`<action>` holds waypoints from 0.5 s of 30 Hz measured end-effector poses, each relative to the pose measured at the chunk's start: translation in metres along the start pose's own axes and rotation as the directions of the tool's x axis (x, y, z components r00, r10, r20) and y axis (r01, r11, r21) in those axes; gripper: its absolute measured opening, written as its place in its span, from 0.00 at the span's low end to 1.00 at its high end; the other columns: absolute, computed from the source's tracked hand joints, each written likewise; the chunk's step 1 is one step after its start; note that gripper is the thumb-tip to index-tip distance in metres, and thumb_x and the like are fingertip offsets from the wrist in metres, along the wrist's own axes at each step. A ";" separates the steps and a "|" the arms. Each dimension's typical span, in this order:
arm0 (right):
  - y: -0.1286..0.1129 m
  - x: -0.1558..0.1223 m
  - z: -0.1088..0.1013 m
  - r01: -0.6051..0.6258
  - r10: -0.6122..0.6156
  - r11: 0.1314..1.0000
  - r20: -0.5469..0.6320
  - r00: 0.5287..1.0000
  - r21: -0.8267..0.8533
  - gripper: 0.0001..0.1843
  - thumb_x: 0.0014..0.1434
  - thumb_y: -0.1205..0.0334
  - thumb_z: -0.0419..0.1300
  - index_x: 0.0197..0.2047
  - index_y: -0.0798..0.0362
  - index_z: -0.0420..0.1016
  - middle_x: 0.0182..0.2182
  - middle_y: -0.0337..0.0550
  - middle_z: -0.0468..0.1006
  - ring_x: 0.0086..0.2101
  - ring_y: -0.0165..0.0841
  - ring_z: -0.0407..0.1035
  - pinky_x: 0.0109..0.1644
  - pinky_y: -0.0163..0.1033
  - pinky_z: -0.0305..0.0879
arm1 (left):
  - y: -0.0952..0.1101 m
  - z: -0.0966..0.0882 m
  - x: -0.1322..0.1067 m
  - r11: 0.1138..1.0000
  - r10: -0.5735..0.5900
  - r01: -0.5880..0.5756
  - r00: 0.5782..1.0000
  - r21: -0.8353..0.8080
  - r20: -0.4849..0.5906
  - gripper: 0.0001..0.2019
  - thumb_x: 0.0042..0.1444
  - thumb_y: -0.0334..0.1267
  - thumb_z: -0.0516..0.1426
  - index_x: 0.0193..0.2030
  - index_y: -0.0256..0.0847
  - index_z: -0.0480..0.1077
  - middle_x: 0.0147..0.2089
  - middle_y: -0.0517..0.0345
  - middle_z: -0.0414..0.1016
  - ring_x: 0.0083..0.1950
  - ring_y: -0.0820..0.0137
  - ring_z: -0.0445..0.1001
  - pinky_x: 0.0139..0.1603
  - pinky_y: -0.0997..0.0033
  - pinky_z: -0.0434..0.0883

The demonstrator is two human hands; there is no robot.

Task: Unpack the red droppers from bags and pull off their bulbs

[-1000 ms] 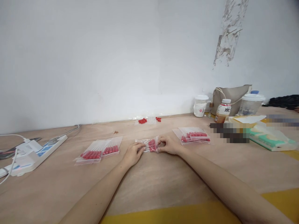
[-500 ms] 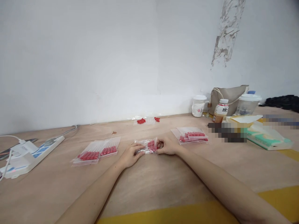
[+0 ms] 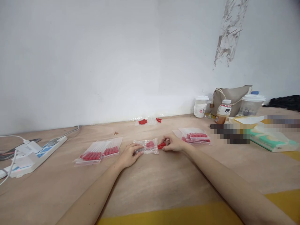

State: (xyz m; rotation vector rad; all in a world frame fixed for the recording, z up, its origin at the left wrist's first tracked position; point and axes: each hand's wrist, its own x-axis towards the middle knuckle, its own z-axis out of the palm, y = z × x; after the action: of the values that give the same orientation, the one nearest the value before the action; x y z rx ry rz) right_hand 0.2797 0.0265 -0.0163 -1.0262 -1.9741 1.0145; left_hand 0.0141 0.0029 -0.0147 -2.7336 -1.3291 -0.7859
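A small clear plastic bag (image 3: 147, 146) holding red pieces lies on the wooden table (image 3: 150, 181) in front of me. My left hand (image 3: 128, 155) pinches the bag's left end, fingers closed on it. My right hand (image 3: 173, 143) is closed on a red piece (image 3: 161, 145) that sticks out at the bag's right end. Filled bags of red pieces (image 3: 99, 152) lie to the left, and another pile of filled bags (image 3: 194, 136) lies just right of my right hand.
A white power strip (image 3: 35, 153) with plugs and cables sits at the far left. Loose red pieces on plastic (image 3: 146, 121) lie by the wall. At the right stand a paper cup (image 3: 201, 106), a bottle (image 3: 223, 111), a beige bag (image 3: 232, 97), a lidded container (image 3: 252, 104) and a green-edged pack (image 3: 269, 139).
My right hand has moved right, away from the bag, and a red piece now shows between it and the bag. My left hand stays on the bag's left end.
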 end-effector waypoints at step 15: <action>-0.011 -0.022 -0.062 -0.011 -0.093 0.974 -0.441 0.893 -0.228 0.11 0.46 0.63 0.59 0.36 0.54 0.71 0.33 0.44 0.77 0.32 0.32 0.70 0.39 0.38 0.66 | -0.006 0.004 0.002 0.998 -0.033 0.036 0.998 -0.059 0.055 0.18 0.56 0.39 0.48 0.52 0.41 0.65 0.54 0.53 0.67 0.54 0.65 0.65 0.56 0.62 0.61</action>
State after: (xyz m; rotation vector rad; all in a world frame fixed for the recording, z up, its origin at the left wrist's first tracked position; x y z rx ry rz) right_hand 0.3366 0.0231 0.0175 -1.2102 -1.7336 0.4727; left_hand 0.0121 0.0093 -0.0181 -2.8048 -1.3885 -0.7720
